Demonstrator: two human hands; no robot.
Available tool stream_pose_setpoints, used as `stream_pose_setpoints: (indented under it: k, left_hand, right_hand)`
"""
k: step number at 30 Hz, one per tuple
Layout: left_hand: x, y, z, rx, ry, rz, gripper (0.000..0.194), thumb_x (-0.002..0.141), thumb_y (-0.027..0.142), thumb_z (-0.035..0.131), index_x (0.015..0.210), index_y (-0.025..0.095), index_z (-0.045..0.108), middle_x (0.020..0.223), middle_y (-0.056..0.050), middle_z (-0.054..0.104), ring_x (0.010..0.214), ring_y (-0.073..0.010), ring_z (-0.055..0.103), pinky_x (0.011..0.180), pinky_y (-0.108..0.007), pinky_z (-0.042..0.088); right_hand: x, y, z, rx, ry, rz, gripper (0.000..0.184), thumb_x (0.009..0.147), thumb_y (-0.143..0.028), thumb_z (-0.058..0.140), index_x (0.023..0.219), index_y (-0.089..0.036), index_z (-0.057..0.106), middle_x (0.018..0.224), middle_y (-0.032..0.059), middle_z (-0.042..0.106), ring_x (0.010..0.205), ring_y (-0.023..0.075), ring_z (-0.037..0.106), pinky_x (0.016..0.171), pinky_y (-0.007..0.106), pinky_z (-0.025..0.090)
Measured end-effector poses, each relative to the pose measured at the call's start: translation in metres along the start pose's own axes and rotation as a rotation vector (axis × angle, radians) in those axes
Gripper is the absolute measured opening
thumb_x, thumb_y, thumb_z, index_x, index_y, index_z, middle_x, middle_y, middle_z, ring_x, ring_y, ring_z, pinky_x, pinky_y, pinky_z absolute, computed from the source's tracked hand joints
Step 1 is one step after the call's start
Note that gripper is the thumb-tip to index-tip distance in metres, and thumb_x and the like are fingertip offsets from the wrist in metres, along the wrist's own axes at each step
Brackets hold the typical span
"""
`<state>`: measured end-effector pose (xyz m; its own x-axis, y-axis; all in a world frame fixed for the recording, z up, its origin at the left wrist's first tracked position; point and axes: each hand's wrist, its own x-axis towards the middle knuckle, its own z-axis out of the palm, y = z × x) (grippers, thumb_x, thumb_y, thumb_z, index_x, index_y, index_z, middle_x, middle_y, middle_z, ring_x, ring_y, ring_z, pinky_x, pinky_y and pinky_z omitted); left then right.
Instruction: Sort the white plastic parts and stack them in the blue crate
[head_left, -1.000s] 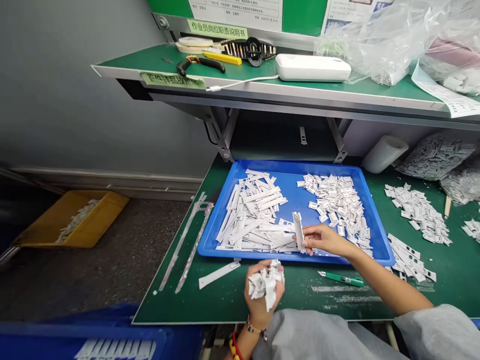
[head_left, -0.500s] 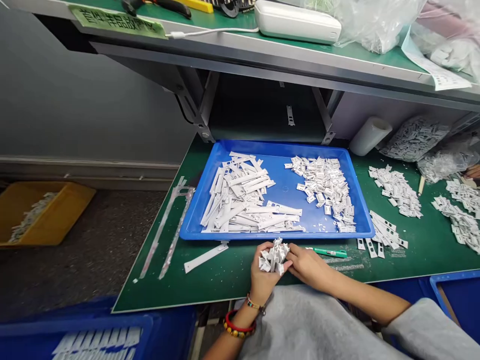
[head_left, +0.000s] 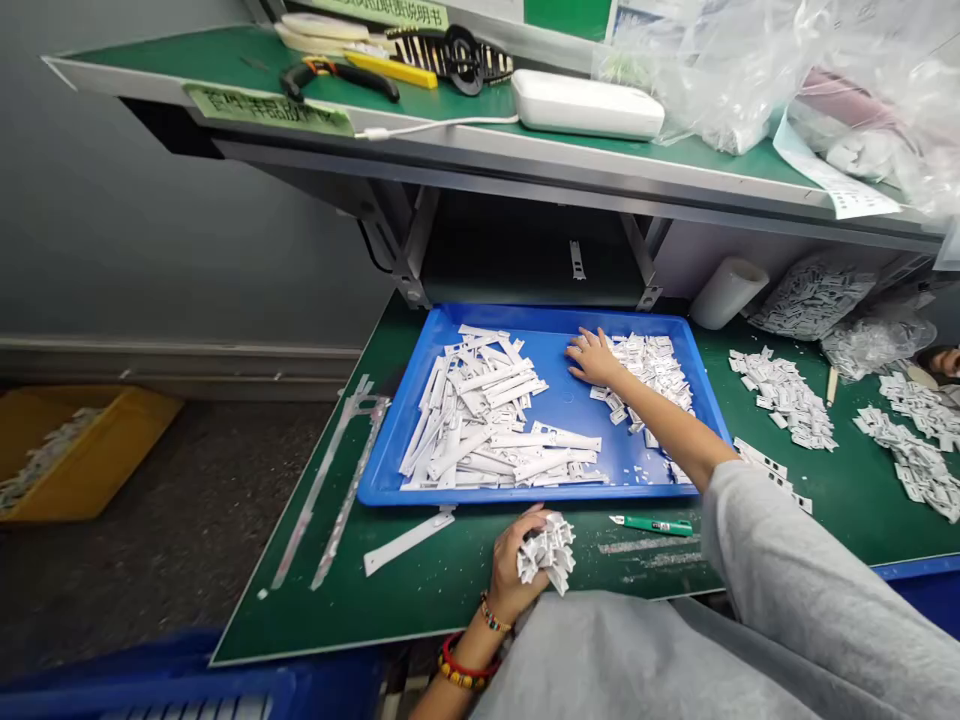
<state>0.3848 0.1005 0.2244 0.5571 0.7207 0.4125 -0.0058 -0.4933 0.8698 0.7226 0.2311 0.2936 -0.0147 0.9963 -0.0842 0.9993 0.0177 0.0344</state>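
My left hand (head_left: 511,562) is closed around a bunch of small white plastic parts (head_left: 549,552), just in front of the blue tray (head_left: 465,497). My right hand (head_left: 592,357) reaches into the tray's far side with its fingers spread, palm down, beside a pile of small white parts (head_left: 660,370). Whether its fingertips touch any part I cannot tell. Long white plastic strips (head_left: 480,410) lie heaped in the left half of the tray. The right forearm covers some of the small parts.
A green cutter pen (head_left: 656,525) and one white strip (head_left: 409,543) lie before the tray. More white parts (head_left: 784,395) are piled at the right, near a roll of film (head_left: 727,292). A shelf (head_left: 450,150) overhangs the table's back. A yellow bin (head_left: 112,450) stands at lower left.
My right hand has left the bunch in my left hand and moved forward into the tray, its fingers now spread. The left hand still holds the bunch. The view has tilted up slightly.
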Motion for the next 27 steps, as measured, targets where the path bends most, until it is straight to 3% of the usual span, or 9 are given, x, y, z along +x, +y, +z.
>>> stream_pose_setpoints:
  k: [3,7,11,13,16,18,21,24,27]
  left_hand:
    - [-0.002,-0.005,-0.002,0.019,0.027,-0.059,0.039,0.068,0.015,0.069,0.104,0.021,0.057,0.101,-0.008,0.076,0.094,-0.0249,0.074,0.081,-0.038,0.062]
    - [-0.002,-0.007,-0.005,0.068,0.013,-0.061,0.041,0.067,0.016,0.068,0.106,0.022,0.059,0.103,-0.006,0.076,0.087,-0.0228,0.075,0.078,-0.036,0.062]
    - [0.000,-0.007,-0.005,0.119,0.025,-0.076,0.043,0.065,0.016,0.068,0.107,0.021,0.062,0.099,-0.006,0.077,0.086,-0.0234,0.075,0.077,-0.035,0.063]
    - [0.001,-0.007,-0.005,0.131,0.045,-0.064,0.043,0.065,0.017,0.068,0.107,0.022,0.062,0.098,-0.006,0.077,0.085,-0.0232,0.075,0.075,-0.035,0.063]
    - [0.003,-0.007,-0.003,0.146,0.054,-0.048,0.042,0.065,0.017,0.069,0.106,0.022,0.061,0.098,-0.005,0.077,0.083,-0.0230,0.075,0.075,-0.035,0.063]
    - [0.004,-0.008,-0.002,0.155,0.054,-0.054,0.041,0.065,0.017,0.069,0.105,0.022,0.062,0.097,-0.005,0.077,0.083,-0.0233,0.075,0.076,-0.036,0.063]
    - [0.003,-0.011,-0.001,0.157,0.076,-0.060,0.041,0.063,0.017,0.069,0.103,0.022,0.063,0.095,-0.005,0.077,0.082,-0.0239,0.075,0.076,-0.037,0.063]
    - [0.001,-0.013,-0.001,0.158,0.100,-0.035,0.042,0.064,0.017,0.068,0.104,0.023,0.062,0.095,-0.005,0.077,0.081,-0.0243,0.075,0.074,-0.037,0.063]
    - [0.000,-0.014,-0.002,0.152,0.100,-0.020,0.041,0.065,0.017,0.068,0.105,0.023,0.062,0.096,-0.005,0.077,0.082,-0.0245,0.075,0.074,-0.037,0.064]
  right_hand:
    - [-0.010,0.024,0.005,-0.061,-0.043,0.033,0.037,0.095,-0.025,0.045,0.127,-0.011,0.057,0.136,0.0216,0.053,0.135,0.0354,0.038,0.113,0.063,0.019]
    - [-0.054,0.061,-0.002,-0.066,-0.010,0.007,0.032,0.094,-0.025,0.045,0.119,-0.012,0.062,0.130,0.0195,0.055,0.125,0.0310,0.046,0.114,0.056,0.024]
    - [-0.094,0.086,-0.009,-0.035,0.047,0.096,0.032,0.095,-0.024,0.043,0.120,-0.014,0.062,0.131,0.0170,0.056,0.123,0.0288,0.048,0.115,0.052,0.025]
    - [-0.106,0.082,-0.011,-0.036,0.088,0.151,0.036,0.097,-0.032,0.045,0.124,-0.015,0.060,0.139,0.0180,0.051,0.133,0.0327,0.041,0.116,0.056,0.021]
    - [-0.112,0.051,-0.007,-0.055,0.161,0.125,0.054,0.096,-0.050,0.046,0.139,-0.018,0.051,0.156,0.0177,0.034,0.146,0.0391,0.022,0.117,0.065,0.009]
    - [-0.110,0.021,0.002,-0.044,0.147,-0.026,0.060,0.096,-0.054,0.043,0.147,-0.022,0.042,0.161,0.0138,0.027,0.149,0.0380,0.014,0.117,0.066,0.006]
    - [-0.105,-0.012,0.020,-0.040,0.062,-0.240,0.055,0.101,-0.047,0.036,0.150,-0.024,0.037,0.161,0.0091,0.029,0.152,0.0311,0.012,0.120,0.061,0.008]
    - [-0.105,-0.011,0.031,-0.083,0.040,-0.219,0.051,0.103,-0.038,0.031,0.150,-0.020,0.037,0.159,0.0096,0.034,0.151,0.0268,0.017,0.122,0.058,0.011]
    - [-0.115,0.011,0.029,-0.144,0.055,-0.121,0.048,0.101,-0.034,0.037,0.145,-0.017,0.044,0.156,0.0128,0.039,0.150,0.0282,0.023,0.121,0.059,0.011]
